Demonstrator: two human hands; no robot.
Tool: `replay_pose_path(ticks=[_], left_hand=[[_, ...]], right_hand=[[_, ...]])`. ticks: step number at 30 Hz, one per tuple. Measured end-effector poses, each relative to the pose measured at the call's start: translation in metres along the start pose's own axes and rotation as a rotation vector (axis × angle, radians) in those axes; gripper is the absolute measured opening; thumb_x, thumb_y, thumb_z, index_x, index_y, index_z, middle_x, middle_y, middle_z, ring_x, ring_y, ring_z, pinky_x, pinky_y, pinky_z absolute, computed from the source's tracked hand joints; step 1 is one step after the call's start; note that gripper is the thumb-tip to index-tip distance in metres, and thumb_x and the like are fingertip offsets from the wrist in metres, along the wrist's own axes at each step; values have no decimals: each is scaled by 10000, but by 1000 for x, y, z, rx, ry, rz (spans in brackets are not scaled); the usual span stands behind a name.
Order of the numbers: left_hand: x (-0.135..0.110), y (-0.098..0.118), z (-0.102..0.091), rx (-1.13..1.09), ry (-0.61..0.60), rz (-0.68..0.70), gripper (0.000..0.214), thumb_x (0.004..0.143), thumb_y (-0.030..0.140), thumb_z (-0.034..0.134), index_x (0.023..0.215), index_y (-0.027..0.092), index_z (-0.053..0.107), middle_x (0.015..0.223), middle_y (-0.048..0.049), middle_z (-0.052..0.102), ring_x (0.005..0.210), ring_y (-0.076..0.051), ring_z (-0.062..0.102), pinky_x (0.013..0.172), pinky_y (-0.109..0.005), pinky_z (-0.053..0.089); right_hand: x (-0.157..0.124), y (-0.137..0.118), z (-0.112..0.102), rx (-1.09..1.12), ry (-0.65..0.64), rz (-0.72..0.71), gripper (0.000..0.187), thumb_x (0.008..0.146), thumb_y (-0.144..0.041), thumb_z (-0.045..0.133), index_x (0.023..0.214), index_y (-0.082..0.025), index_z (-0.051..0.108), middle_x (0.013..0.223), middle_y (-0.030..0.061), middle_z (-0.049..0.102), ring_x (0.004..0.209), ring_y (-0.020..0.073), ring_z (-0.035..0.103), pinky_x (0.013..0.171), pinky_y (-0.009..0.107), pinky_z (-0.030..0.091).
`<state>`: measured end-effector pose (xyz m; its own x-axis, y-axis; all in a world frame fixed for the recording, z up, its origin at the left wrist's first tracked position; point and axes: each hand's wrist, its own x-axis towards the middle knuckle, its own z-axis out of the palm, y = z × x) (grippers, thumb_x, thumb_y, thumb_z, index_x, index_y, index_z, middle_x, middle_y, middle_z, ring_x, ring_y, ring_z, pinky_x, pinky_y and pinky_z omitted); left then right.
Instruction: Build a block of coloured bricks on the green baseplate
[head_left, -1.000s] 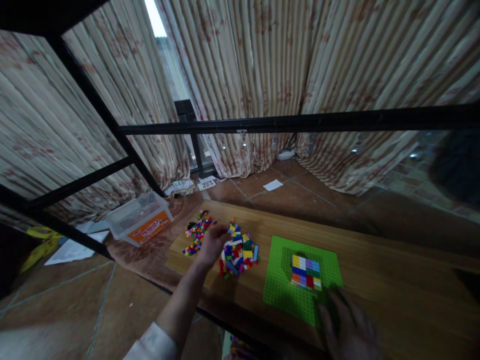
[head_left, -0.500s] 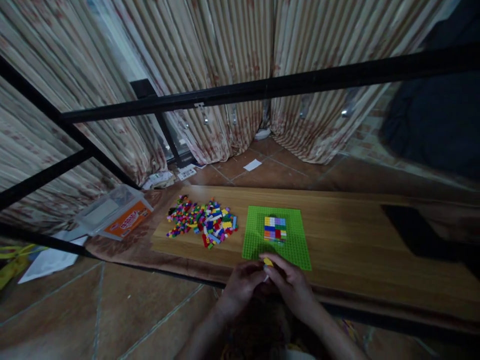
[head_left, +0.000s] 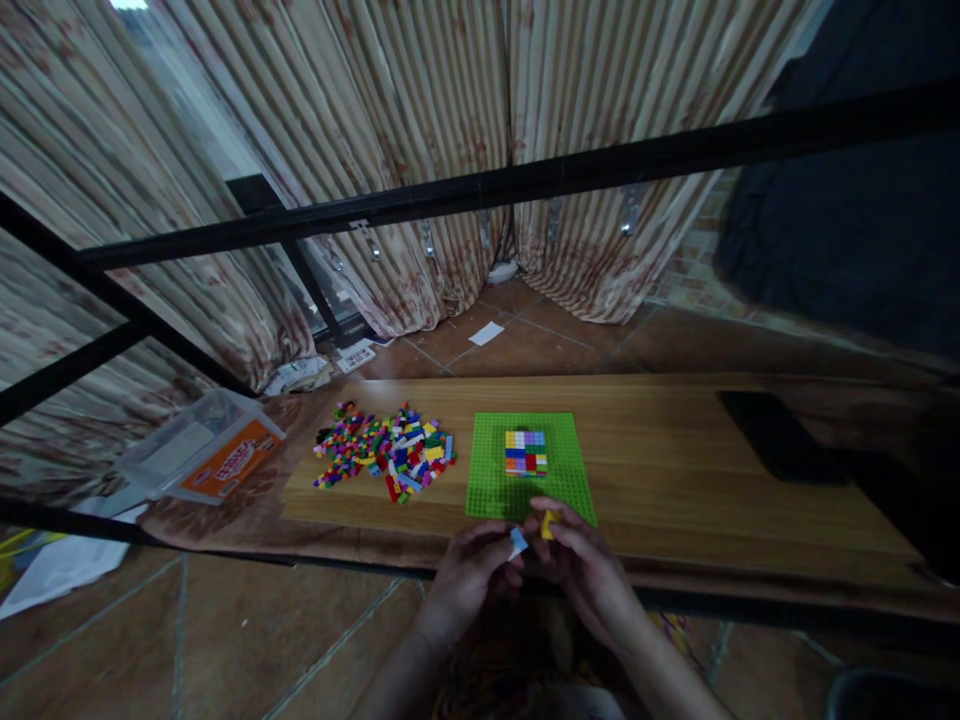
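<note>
My left hand (head_left: 474, 572) pinches a light blue brick (head_left: 518, 542), with a whitish part showing at its lower edge. Close beside it, my right hand (head_left: 581, 555) is closed on a yellow brick (head_left: 550, 524). The two bricks are apart, both just off the near edge of the green baseplate (head_left: 487, 490). Near the plate's middle sits a multicoloured block of bricks (head_left: 526, 453), in white, yellow, purple, blue, green, orange and red. Left of the plate, a heap of loose bricks (head_left: 386, 450) is spread over the wooden board.
A clear plastic box (head_left: 202, 440) with an orange label stands at the left end. The wooden board (head_left: 645, 430) carries a black flat object (head_left: 772, 435) on its right. A black metal bar (head_left: 450, 198) crosses in front of the curtains (head_left: 420, 100).
My hands have drawn slightly apart, so the light blue brick now shows separately from the yellow one. The view has shifted, and the scene sits further left.
</note>
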<state>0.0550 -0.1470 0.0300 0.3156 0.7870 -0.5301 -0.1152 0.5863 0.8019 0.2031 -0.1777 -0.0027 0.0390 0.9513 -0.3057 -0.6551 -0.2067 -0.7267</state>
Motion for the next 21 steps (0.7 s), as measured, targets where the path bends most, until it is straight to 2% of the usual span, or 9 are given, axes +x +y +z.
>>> replay_pose_path(ticks=[3,5,9,12,17,19,21], left_hand=[[-2,2,1,38,42,71,380,655,348,723,960,144,624,610,14,611,465,-92,501,454,-209,392],[-3,2,2,56,37,94,362,657,327,704,956,147,610,583,29,588,446,-86,471,436,-204,363],[-5,3,9,-13,6,45,327,652,281,675,940,146,600,531,58,523,404,-55,375,408,-187,293],[-6,2,14,-135,-22,11,308,630,253,664,911,154,584,503,75,475,383,-43,313,388,-182,265],[-4,-2,13,-219,-54,-19,280,628,248,677,869,172,558,482,80,457,382,-49,302,393,-191,328],[-4,-3,11,-238,-83,-30,313,628,266,700,892,171,562,498,75,469,397,-54,333,404,-195,356],[-5,-3,9,-243,-93,-17,339,643,297,717,917,165,567,543,60,505,430,-61,389,431,-201,395]], right_hand=[[-4,0,1,-78,-83,-2,344,725,-358,745,1038,-244,657,788,-29,612,547,62,437,500,202,339],[-6,0,6,-188,-130,-42,333,708,-362,767,1000,-236,669,709,-33,619,549,76,473,525,211,368],[-9,3,18,-283,-122,-127,264,710,-402,762,881,-221,673,565,-38,600,505,94,494,520,224,387],[-10,10,21,-209,-70,-107,299,701,-435,760,877,-214,664,526,-49,559,452,87,448,472,222,362],[-6,15,14,-47,157,-101,308,673,-422,783,822,-174,676,474,-81,433,414,49,305,423,199,286],[-5,12,12,21,147,-71,267,683,-382,779,809,-169,679,497,-73,445,437,50,319,441,198,302],[-7,8,10,102,65,-14,230,711,-370,741,830,-184,675,570,-47,507,481,72,386,474,214,354]])
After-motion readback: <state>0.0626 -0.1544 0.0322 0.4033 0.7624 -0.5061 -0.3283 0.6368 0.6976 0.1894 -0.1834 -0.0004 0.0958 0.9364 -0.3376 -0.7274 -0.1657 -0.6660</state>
